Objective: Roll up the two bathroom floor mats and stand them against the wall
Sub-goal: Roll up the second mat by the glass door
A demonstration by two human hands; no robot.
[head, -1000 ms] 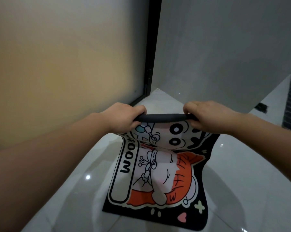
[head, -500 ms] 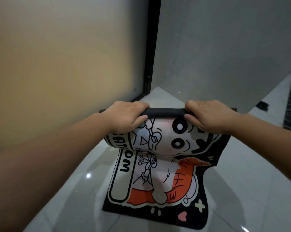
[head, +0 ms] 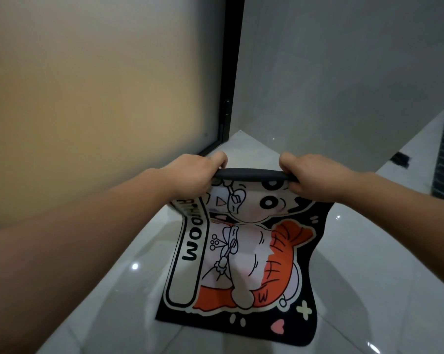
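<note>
Under the knuckles, the mat's [head: 243,254] rolled top edge is partly hidden. Left hand [head: 192,177] and right hand [head: 315,177] each clench an end of the dark roll; its printed lower part lies on the floor [head: 369,277].

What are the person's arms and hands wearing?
Nothing that shows. The left hand and the right hand are bare, with no gloves, and no rings can be seen. Both forearms are bare too, right up to the picture's edge: no sleeves, no watch, no bracelets. The fingers are curled, so the nails are hidden.
</note>
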